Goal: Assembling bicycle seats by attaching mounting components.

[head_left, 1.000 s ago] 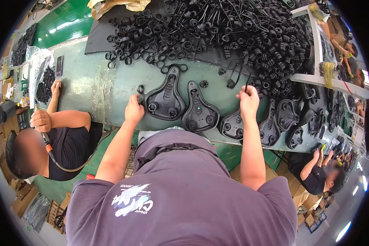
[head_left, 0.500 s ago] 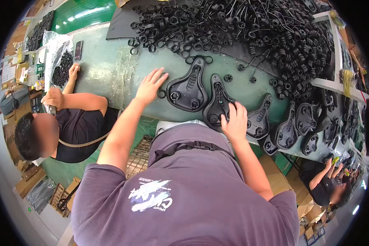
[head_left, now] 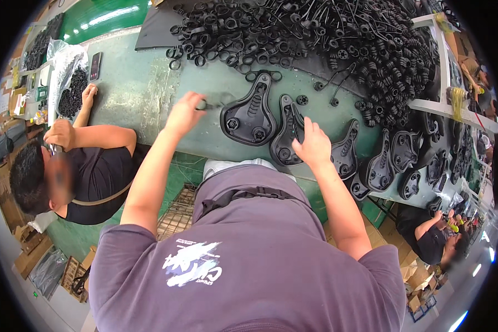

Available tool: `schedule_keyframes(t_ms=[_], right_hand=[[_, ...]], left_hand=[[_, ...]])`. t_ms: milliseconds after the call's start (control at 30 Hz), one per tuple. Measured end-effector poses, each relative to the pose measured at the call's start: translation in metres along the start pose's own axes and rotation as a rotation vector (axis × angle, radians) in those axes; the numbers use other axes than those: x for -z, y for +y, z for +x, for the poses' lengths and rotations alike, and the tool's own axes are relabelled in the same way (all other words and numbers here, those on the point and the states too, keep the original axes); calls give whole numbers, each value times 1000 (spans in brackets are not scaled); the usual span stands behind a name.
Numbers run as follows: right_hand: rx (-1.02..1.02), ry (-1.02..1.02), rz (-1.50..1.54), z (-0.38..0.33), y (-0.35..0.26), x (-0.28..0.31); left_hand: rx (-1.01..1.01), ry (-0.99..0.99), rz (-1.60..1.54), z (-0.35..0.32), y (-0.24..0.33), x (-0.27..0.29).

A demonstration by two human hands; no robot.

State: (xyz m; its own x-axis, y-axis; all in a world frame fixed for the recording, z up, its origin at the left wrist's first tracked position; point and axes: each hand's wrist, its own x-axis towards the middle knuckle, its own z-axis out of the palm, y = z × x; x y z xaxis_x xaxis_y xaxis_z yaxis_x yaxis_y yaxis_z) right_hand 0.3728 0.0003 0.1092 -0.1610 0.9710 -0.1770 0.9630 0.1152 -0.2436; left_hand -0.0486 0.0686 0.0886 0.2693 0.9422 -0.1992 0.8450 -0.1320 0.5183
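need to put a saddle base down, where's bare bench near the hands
Bare green bench lies left of the left hand, between the bag of small black parts and the first saddle base. Crowded: the spring pile along the far edge, and the row of saddle bases right of the right hand.

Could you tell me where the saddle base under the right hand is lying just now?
In the head view, that saddle base lies underside up near the green table's front edge, right of centre, beneath the right hand, between two other saddle bases.
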Motion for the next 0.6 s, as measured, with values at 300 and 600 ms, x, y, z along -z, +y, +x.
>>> schedule_keyframes(t_ms=[300, 600], right_hand=[[-748, -264, 1315, 131, -77, 8], [-334, 73, 350, 95, -147, -59]], left_hand=[[-335, -236, -235, 2, 53, -38], [-210, -256, -393, 5, 43, -55]])
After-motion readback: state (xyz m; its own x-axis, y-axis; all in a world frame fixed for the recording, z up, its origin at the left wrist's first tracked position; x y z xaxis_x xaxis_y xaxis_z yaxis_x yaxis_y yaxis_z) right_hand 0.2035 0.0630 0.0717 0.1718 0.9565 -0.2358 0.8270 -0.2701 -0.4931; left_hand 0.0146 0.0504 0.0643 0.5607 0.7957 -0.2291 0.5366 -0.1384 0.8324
